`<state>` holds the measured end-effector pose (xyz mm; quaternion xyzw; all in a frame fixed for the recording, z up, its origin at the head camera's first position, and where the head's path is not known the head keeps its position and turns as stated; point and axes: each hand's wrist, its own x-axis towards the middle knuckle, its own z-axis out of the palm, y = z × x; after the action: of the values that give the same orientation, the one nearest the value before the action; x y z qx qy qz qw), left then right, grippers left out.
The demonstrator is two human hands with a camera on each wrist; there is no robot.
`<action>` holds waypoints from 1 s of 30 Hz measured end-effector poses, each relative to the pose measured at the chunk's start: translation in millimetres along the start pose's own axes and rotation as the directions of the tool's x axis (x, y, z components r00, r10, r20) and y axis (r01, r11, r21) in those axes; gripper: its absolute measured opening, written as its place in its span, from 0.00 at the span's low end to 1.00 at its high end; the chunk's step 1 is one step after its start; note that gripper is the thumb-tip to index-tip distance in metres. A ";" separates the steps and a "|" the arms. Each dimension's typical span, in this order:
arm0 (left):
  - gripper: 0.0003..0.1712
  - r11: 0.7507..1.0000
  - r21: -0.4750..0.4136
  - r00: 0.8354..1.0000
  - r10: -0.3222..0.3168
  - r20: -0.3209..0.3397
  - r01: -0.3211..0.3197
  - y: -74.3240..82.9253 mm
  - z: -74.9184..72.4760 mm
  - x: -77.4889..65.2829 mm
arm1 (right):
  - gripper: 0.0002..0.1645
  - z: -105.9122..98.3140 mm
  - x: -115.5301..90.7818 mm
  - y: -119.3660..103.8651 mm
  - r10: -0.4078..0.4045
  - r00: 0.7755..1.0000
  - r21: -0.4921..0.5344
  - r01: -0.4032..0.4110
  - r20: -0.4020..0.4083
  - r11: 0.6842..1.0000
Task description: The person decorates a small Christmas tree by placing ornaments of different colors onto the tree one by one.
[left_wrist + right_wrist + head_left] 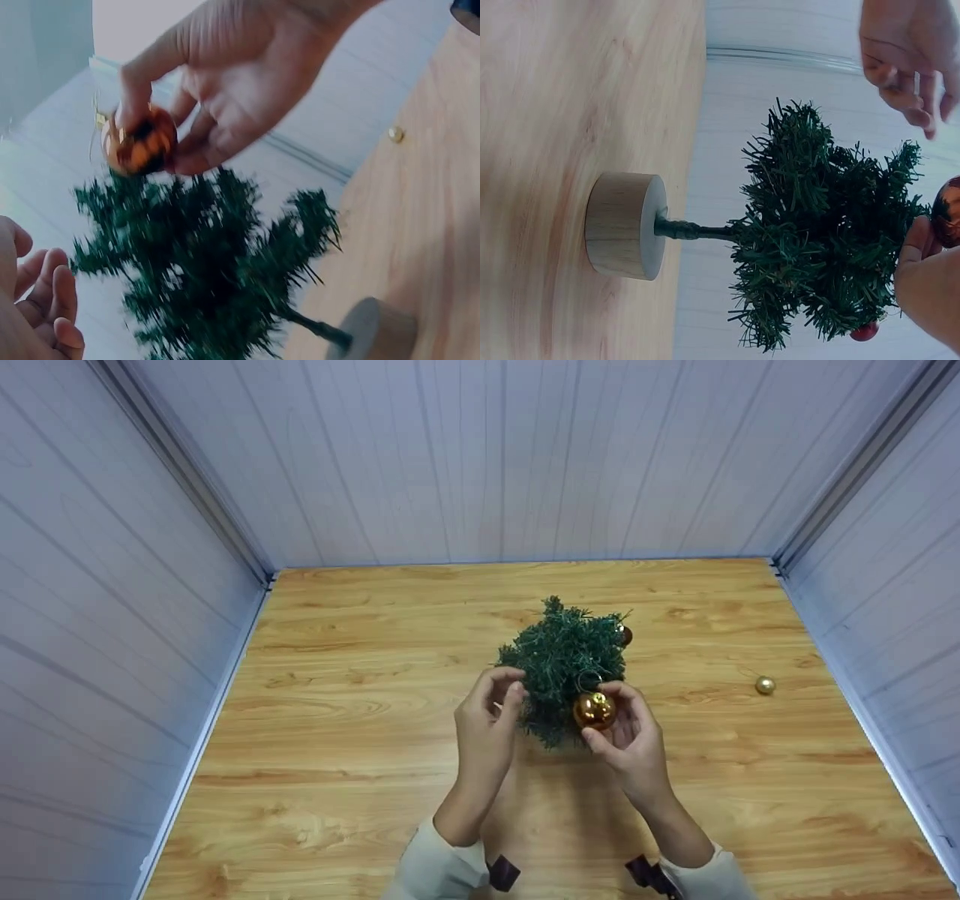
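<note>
A small green artificial Christmas tree stands on a round wooden base. My right hand pinches a shiny orange-gold bauble between thumb and fingers, in front of the upper branches. A thin hanging loop rises from the bauble's cap. To the left of the tree, my left hand holds nothing, its fingers loosely bent close to the branches. A dark red bauble shows at the tree's right side; the right wrist view has this red bauble at the branches' lower edge.
A small gold bauble with a thin loop lies on the wooden table, right of the tree. Pale panelled walls enclose the table at the back and both sides.
</note>
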<state>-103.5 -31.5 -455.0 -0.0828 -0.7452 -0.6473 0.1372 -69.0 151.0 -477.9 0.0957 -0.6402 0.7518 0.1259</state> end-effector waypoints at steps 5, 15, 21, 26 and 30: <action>0.12 0.999 0.046 0.996 -0.016 0.090 0.012 12.5 7.6 1.8 | 0.32 1.7 0.2 1.7 -0.015 1.000 -0.052 0.015 -0.004 0.999; 0.14 0.988 0.142 0.978 -0.087 0.191 0.060 23.5 17.6 5.4 | 0.34 5.3 -1.3 3.2 -0.005 1.000 -0.140 0.003 -0.014 0.990; 0.11 0.987 0.127 0.971 -0.127 0.204 0.102 25.9 20.4 5.5 | 0.33 7.3 -2.0 3.5 -0.004 1.000 -0.171 0.003 -0.006 0.985; 0.09 0.991 0.090 0.972 -0.112 0.204 0.095 26.8 21.3 6.7 | 0.33 8.1 -2.3 3.9 0.004 1.000 -0.173 -0.005 -0.007 0.985; 0.08 0.995 0.066 0.974 -0.091 0.206 0.079 27.9 21.5 7.6 | 0.32 8.8 -2.6 4.5 0.004 1.000 -0.180 -0.006 -0.011 0.984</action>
<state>-104.4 -6.5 -429.0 -0.1141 -0.7767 -0.6185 0.0326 -68.1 141.4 -481.5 0.0781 -0.7052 0.6916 0.1355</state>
